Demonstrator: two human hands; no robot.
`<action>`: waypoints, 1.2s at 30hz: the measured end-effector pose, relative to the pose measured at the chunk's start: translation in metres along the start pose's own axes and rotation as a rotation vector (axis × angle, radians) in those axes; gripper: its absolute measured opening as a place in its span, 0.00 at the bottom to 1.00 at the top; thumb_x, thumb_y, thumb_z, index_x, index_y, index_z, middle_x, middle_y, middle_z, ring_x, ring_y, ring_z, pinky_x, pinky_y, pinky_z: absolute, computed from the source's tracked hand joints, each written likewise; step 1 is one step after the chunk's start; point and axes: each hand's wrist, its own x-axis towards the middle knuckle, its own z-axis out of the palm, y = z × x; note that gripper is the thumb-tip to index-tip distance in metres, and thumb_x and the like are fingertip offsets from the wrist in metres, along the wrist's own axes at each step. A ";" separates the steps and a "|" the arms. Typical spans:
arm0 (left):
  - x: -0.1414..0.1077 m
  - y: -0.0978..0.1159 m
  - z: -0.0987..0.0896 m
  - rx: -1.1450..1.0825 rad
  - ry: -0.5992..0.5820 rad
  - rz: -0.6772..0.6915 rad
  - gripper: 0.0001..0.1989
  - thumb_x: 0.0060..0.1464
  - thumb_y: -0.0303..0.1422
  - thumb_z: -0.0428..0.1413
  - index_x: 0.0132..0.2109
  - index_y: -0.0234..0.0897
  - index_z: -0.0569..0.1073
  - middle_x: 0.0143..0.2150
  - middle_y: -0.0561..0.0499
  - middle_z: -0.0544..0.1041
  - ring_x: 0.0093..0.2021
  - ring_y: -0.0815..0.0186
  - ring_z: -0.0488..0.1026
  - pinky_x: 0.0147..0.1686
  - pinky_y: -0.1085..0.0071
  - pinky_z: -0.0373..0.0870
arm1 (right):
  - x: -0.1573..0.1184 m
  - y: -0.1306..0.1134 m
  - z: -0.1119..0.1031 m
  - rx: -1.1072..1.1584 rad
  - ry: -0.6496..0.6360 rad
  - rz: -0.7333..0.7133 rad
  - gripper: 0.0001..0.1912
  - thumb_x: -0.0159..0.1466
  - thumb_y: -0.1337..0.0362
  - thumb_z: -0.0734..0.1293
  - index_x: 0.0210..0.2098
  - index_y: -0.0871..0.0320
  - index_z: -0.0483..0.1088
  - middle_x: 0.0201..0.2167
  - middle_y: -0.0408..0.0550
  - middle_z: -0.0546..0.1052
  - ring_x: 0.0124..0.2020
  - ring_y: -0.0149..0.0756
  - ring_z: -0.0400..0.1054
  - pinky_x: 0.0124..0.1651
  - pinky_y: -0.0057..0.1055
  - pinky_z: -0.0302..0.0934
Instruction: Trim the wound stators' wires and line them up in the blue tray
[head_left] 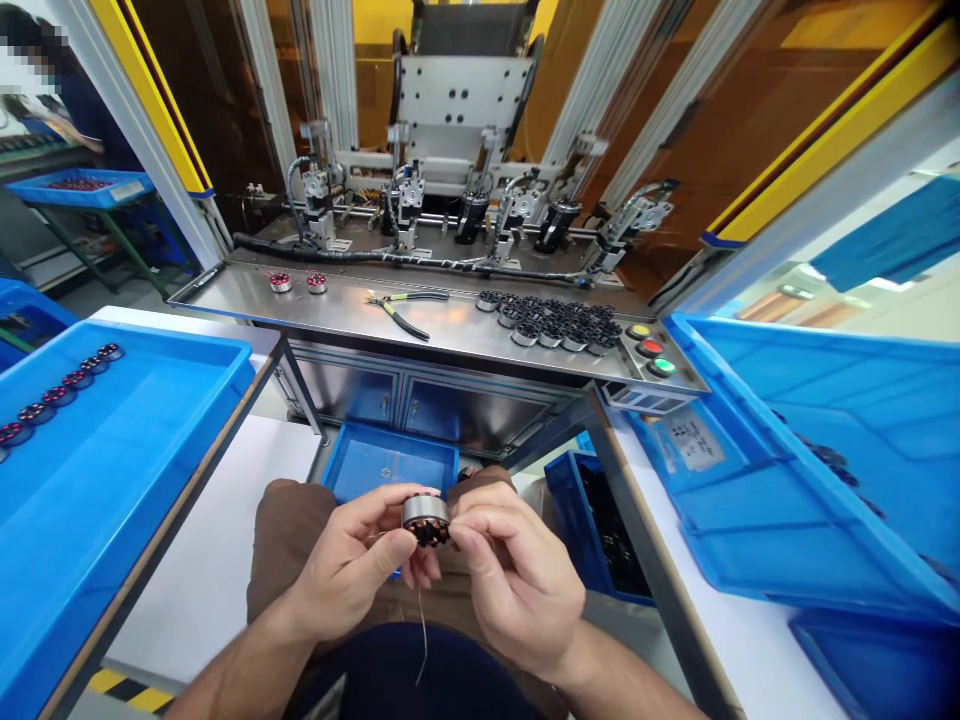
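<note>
Over my lap, my left hand [364, 555] is closed around the left side of a motor stator [425, 511], a silver ring with copper windings and black parts facing me. A loose copper wire [422, 630] hangs down below it. My right hand [517, 575] is closed too, thumb and index finger pinched at the stator's right edge. A thin wire end seems to come out between those fingers, though the fingertips partly hide it.
On the machine's steel ledge [337, 310] lie pliers [409, 312], two red-and-silver stators [298, 284], many black stators [559, 322] and push buttons [651, 348]. Blue trays stand left [150, 440] and right [847, 400]. A blue bin [566, 510] sits low right. A person [90, 100] is far left.
</note>
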 end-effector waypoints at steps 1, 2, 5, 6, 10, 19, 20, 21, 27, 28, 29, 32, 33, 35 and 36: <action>0.000 -0.001 -0.001 0.007 -0.003 -0.001 0.20 0.61 0.41 0.59 0.56 0.36 0.75 0.33 0.47 0.80 0.30 0.66 0.77 0.30 0.73 0.73 | 0.001 -0.001 -0.001 -0.003 -0.006 0.004 0.09 0.64 0.77 0.64 0.33 0.58 0.71 0.26 0.44 0.73 0.28 0.29 0.68 0.32 0.26 0.65; 0.000 -0.001 -0.002 0.007 -0.011 0.004 0.19 0.61 0.40 0.58 0.57 0.38 0.76 0.34 0.47 0.80 0.31 0.66 0.77 0.31 0.73 0.74 | 0.001 -0.002 -0.001 -0.004 -0.010 0.008 0.09 0.64 0.77 0.64 0.33 0.58 0.71 0.26 0.44 0.73 0.28 0.29 0.68 0.31 0.26 0.65; 0.002 -0.004 -0.004 -0.020 -0.052 0.043 0.17 0.62 0.38 0.57 0.58 0.44 0.75 0.34 0.49 0.80 0.33 0.66 0.78 0.35 0.72 0.74 | 0.001 -0.002 -0.002 -0.007 -0.010 0.020 0.08 0.65 0.76 0.64 0.33 0.59 0.71 0.26 0.44 0.73 0.28 0.29 0.68 0.31 0.26 0.64; 0.002 -0.005 -0.005 -0.037 -0.067 0.064 0.17 0.62 0.37 0.58 0.58 0.45 0.75 0.34 0.49 0.79 0.34 0.66 0.78 0.35 0.72 0.74 | 0.001 -0.002 -0.002 -0.009 -0.009 0.029 0.08 0.65 0.76 0.64 0.33 0.59 0.72 0.26 0.44 0.73 0.28 0.30 0.68 0.31 0.26 0.64; 0.003 -0.003 -0.007 -0.091 -0.103 0.144 0.14 0.61 0.34 0.59 0.54 0.49 0.78 0.49 0.45 0.75 0.36 0.65 0.78 0.35 0.69 0.76 | 0.001 -0.002 -0.002 0.010 -0.012 0.088 0.08 0.66 0.74 0.65 0.32 0.59 0.72 0.26 0.44 0.74 0.29 0.30 0.69 0.32 0.27 0.64; 0.000 0.003 -0.006 -0.094 -0.053 0.303 0.11 0.47 0.38 0.70 0.35 0.41 0.78 0.50 0.46 0.77 0.57 0.53 0.73 0.57 0.58 0.68 | 0.007 -0.003 -0.005 0.053 -0.052 0.098 0.09 0.66 0.72 0.65 0.30 0.59 0.72 0.24 0.44 0.73 0.26 0.32 0.68 0.28 0.28 0.65; 0.001 0.002 -0.005 -0.148 -0.044 0.298 0.13 0.46 0.39 0.70 0.37 0.42 0.77 0.51 0.47 0.77 0.60 0.51 0.71 0.58 0.57 0.68 | 0.006 -0.002 -0.007 0.044 -0.070 0.055 0.08 0.65 0.73 0.65 0.31 0.59 0.72 0.25 0.45 0.73 0.27 0.32 0.69 0.29 0.28 0.66; 0.003 0.002 -0.003 -0.191 -0.029 0.274 0.18 0.44 0.42 0.71 0.40 0.43 0.77 0.52 0.47 0.76 0.61 0.51 0.70 0.57 0.58 0.69 | 0.005 -0.001 -0.009 0.025 -0.092 0.002 0.07 0.65 0.74 0.65 0.33 0.59 0.72 0.26 0.46 0.74 0.28 0.33 0.71 0.31 0.29 0.67; 0.007 -0.003 0.001 -0.213 -0.167 -0.155 0.21 0.53 0.47 0.65 0.43 0.35 0.71 0.29 0.50 0.78 0.27 0.68 0.77 0.28 0.77 0.72 | 0.004 0.002 -0.021 -0.103 -0.200 -0.244 0.06 0.67 0.73 0.64 0.40 0.59 0.72 0.30 0.50 0.77 0.31 0.34 0.74 0.32 0.28 0.71; 0.006 -0.005 0.001 -0.220 -0.188 -0.162 0.19 0.55 0.45 0.63 0.42 0.35 0.69 0.26 0.52 0.78 0.24 0.69 0.77 0.25 0.77 0.70 | 0.004 0.002 -0.022 -0.110 -0.199 -0.247 0.06 0.67 0.73 0.64 0.40 0.59 0.72 0.30 0.50 0.77 0.31 0.34 0.74 0.32 0.29 0.71; 0.006 -0.005 0.002 -0.222 -0.186 -0.148 0.17 0.57 0.43 0.62 0.43 0.35 0.69 0.26 0.52 0.78 0.24 0.68 0.77 0.25 0.77 0.70 | 0.004 0.002 -0.022 -0.111 -0.189 -0.236 0.06 0.67 0.73 0.64 0.40 0.58 0.72 0.29 0.49 0.76 0.30 0.34 0.73 0.31 0.29 0.71; 0.003 -0.005 0.005 -0.180 -0.119 -0.073 0.14 0.58 0.39 0.62 0.45 0.37 0.69 0.31 0.51 0.78 0.29 0.67 0.79 0.28 0.76 0.73 | 0.002 0.001 -0.019 -0.075 -0.132 -0.123 0.07 0.66 0.74 0.64 0.38 0.57 0.72 0.28 0.47 0.75 0.29 0.33 0.71 0.31 0.29 0.69; 0.003 -0.005 0.006 -0.164 -0.100 -0.044 0.14 0.57 0.38 0.63 0.45 0.37 0.69 0.33 0.51 0.78 0.30 0.67 0.79 0.29 0.75 0.74 | 0.001 0.001 -0.017 -0.054 -0.107 -0.077 0.07 0.65 0.75 0.65 0.37 0.57 0.72 0.28 0.46 0.74 0.29 0.33 0.71 0.30 0.28 0.68; 0.002 -0.005 0.008 -0.126 -0.057 0.037 0.16 0.55 0.39 0.64 0.46 0.39 0.71 0.36 0.51 0.76 0.31 0.67 0.78 0.30 0.74 0.74 | -0.001 0.001 -0.014 -0.008 -0.063 -0.001 0.07 0.65 0.75 0.65 0.35 0.58 0.72 0.27 0.45 0.74 0.29 0.32 0.69 0.30 0.29 0.66; 0.001 -0.005 0.009 -0.086 -0.029 0.096 0.16 0.55 0.38 0.65 0.47 0.40 0.72 0.39 0.50 0.76 0.32 0.67 0.78 0.31 0.73 0.75 | -0.003 0.001 -0.012 0.017 -0.044 0.030 0.07 0.65 0.74 0.65 0.34 0.58 0.72 0.27 0.45 0.73 0.28 0.32 0.69 0.30 0.29 0.65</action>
